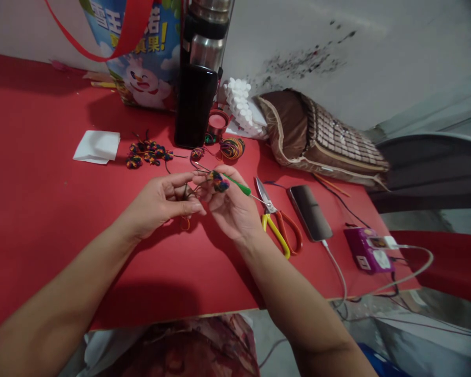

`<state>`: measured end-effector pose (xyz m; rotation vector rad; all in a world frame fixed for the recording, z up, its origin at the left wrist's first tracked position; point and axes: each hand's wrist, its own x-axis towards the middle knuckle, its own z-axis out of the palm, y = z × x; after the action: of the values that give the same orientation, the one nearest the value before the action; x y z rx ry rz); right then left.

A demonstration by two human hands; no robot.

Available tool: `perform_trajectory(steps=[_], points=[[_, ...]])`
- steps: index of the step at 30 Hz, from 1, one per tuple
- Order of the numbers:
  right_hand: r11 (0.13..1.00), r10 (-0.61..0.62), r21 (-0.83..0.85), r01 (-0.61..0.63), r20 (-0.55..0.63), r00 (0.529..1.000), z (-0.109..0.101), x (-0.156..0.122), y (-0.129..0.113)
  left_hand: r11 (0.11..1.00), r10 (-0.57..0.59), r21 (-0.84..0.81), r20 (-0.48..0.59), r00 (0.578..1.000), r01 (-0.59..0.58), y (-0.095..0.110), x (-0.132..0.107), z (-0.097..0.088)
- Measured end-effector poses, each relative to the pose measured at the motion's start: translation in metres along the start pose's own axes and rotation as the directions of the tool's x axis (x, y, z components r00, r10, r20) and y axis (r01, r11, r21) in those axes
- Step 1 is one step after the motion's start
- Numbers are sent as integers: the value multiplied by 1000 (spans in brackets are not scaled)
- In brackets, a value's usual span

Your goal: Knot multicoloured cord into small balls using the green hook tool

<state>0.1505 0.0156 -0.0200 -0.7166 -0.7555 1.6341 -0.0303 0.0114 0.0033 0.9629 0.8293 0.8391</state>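
Note:
Thumb and fingers pinched together, my left hand [167,199] grips dark yarn strands near the middle of the red table. Close beside it, my right hand [237,212] is closed around a crochet hook with a green handle [238,185]. A small multicoloured crocheted piece [219,181] sits at the fingers of my right hand. Fingers partly hide the hook's tip and the strands between both hands. Past my hands lie a ball of multicoloured yarn [232,148], a smaller ball [197,153] and a cluster of finished-looking crocheted pieces [149,153].
Scissors [272,207] with red and yellow handles lie right of my right hand, beside a charging phone [310,212] and purple box [369,248]. Behind stand a dark upright phone [195,107], metal flask [208,50], printed bag [141,78] and brown cushion [322,136]. Folded white paper [97,146] lies left.

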Motion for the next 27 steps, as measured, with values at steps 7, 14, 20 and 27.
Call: perform_trajectory(steps=[7, 14, 20, 27], points=[[989, 122, 67, -129, 89, 988, -5, 4, -3, 999, 46, -7, 45, 998, -46, -2, 2, -3], [952, -165, -257, 168, 31, 986, -2, -2, -8, 989, 55, -129, -90, 994, -66, 2, 1, -1], [390, -472, -694, 605, 414, 779, 0, -12, -21, 970, 25, -231, -188, 982, -69, 9, -2, 5], [352, -437, -700, 621, 464, 771, 2, -13, -18, 981, 144, -98, -205, 968, -167, -1, 3, 0]])
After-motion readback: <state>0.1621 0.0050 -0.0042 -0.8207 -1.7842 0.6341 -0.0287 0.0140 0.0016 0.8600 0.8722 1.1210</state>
